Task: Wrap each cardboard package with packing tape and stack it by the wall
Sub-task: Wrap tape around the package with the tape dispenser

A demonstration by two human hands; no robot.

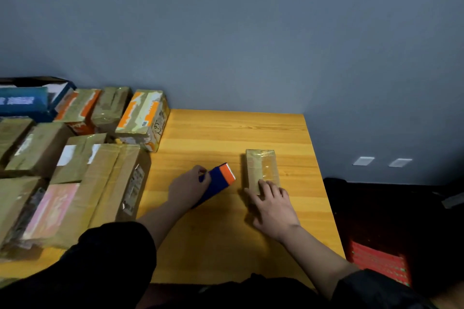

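left hand (188, 187) grips blue-orange box (218, 180); right hand (272, 204) flat, fingers straight, on taped package (261, 168).

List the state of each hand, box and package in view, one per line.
Small cardboard package: taped over, lying flat on the table.
Blue and orange box: tilted, untaped.
Left hand: grips the blue and orange box.
Right hand: rests flat on the small cardboard package.
Taped packages: stacked by the wall.
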